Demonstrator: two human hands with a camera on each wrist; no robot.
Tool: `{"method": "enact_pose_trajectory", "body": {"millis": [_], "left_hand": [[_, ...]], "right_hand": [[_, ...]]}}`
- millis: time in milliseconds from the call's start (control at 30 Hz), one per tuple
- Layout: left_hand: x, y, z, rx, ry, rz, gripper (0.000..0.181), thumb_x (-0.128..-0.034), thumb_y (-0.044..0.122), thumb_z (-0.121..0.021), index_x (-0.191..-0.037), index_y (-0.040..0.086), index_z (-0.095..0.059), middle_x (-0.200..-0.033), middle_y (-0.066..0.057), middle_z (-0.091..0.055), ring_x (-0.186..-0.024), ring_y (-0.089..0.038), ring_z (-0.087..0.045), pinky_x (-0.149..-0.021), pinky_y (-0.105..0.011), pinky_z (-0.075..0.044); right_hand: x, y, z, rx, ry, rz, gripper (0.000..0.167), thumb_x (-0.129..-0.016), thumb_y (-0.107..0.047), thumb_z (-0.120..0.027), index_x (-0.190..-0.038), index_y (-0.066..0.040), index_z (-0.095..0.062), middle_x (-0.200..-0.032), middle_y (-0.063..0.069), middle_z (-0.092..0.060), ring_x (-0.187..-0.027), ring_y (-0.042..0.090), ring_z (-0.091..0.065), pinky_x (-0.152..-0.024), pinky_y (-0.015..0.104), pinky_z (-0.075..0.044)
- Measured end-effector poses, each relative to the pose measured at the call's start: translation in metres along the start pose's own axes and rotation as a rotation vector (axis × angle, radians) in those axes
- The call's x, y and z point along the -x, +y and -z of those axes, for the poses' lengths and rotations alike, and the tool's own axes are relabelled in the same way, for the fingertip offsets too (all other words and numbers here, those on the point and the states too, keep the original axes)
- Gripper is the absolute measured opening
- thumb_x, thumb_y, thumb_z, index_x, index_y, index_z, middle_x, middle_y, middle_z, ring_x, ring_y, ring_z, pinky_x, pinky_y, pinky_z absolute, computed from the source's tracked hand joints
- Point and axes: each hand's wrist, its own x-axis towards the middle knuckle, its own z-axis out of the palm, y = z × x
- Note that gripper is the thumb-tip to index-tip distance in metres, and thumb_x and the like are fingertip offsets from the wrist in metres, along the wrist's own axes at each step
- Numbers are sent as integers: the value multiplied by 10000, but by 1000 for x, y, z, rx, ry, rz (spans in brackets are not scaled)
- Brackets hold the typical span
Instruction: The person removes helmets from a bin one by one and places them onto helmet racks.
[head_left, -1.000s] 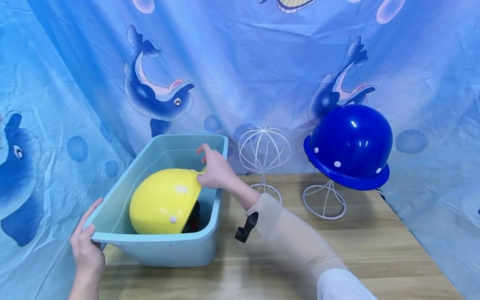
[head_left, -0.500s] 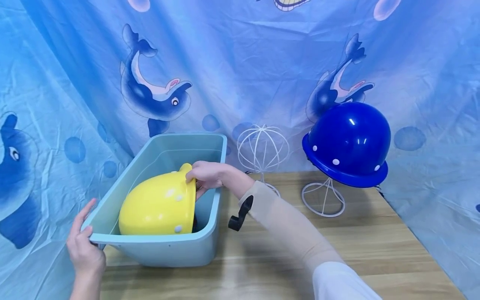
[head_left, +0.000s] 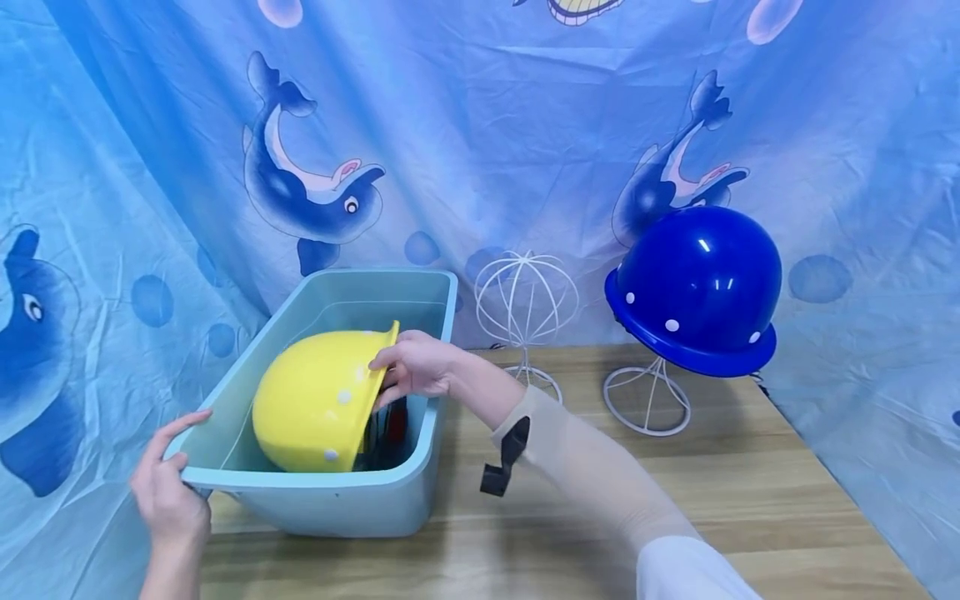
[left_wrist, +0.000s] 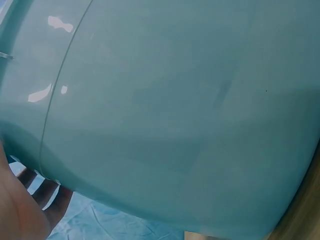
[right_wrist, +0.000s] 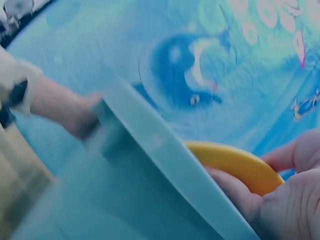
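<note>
A yellow hard hat (head_left: pixel 315 400) lies tilted on its side inside the light-blue plastic bin (head_left: pixel 300 478), its open underside turned to the right. My right hand (head_left: pixel 420 367) pinches the brim, thumb on the outer face and fingers inside; the right wrist view shows the same grip on the yellow brim (right_wrist: pixel 240 162) beyond the bin's rim. At the bin's near left corner my left hand (head_left: pixel 171 492) grips the rim, with fingers (left_wrist: pixel 57 202) curled under it in the left wrist view. Dark and red parts (head_left: pixel 393 425) show beside the hat; what they are is unclear.
Right of the bin stands a white wire hat stand (head_left: pixel 527 308) with nothing on it. Farther right, a blue hard hat (head_left: pixel 701 292) sits tilted on another wire stand (head_left: pixel 648 404). Both stands are on the wooden table (head_left: pixel 570 533), before a blue dolphin-print curtain (head_left: pixel 480 125).
My right hand has come down from above the brim and now grips it with fingers inside. The yellow hard hat has rocked left, then back right. My left hand stays on the bin rim.
</note>
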Motion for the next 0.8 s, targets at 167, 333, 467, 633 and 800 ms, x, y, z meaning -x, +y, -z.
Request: {"method": "enact_pose_trajectory", "body": {"millis": [167, 333, 467, 633, 800], "left_hand": [[-1, 1, -3, -22, 14, -38, 536, -928, -20, -283, -1159, -104, -760, -821, 128, -703, -568, -72, -350, -565, -193, -337], [0, -1, -3, -48, 26, -63, 538, -928, -21, -282, -1148, -94, -768, -829, 155, -678, -592, -70, -355, -599, -188, -346], [-1, -1, -2, -38, 20, -70, 538, -935, -17, -281, -1154, -95, -767, -809, 147, -663, -532, -53, -313, -549, -194, -316], [-2, -1, -1, -42, 11, -82, 537, -941, -8, -281, -1153, -95, -767, -590, 137, -475, -447, -49, -205, -481, -213, -258], [0, -1, 2, -84, -10, -117, 545, -942, -3, -279, -1153, -77, -776, -470, 140, -319, -412, -24, -159, -455, -223, -220]], "right_hand": [[19, 8, -3, -272, 41, 87, 525, -1033, 106, -449, -1526, -73, -479, -1445, 147, -612, -1486, 394, -505, -1181, 645, -350], [33, 10, -5, -459, 37, 133, 599, -994, 159, -406, -1515, -117, -512, -1360, 73, -618, -1561, 354, -419, -1234, 628, -282], [40, 8, -8, -463, 54, 187, 539, -985, 165, -423, -1427, -110, -565, -1324, 69, -639, -1546, 371, -440, -1216, 598, -322], [43, 9, -7, -430, 85, 303, 530, -958, 200, -415, -1365, -103, -570, -1318, 73, -639, -1547, 402, -420, -1201, 637, -322], [46, 13, -4, -354, 69, 429, 563, -948, 206, -428, -1378, -130, -569, -1288, 34, -672, -1495, 386, -494, -1159, 631, -370]]}}
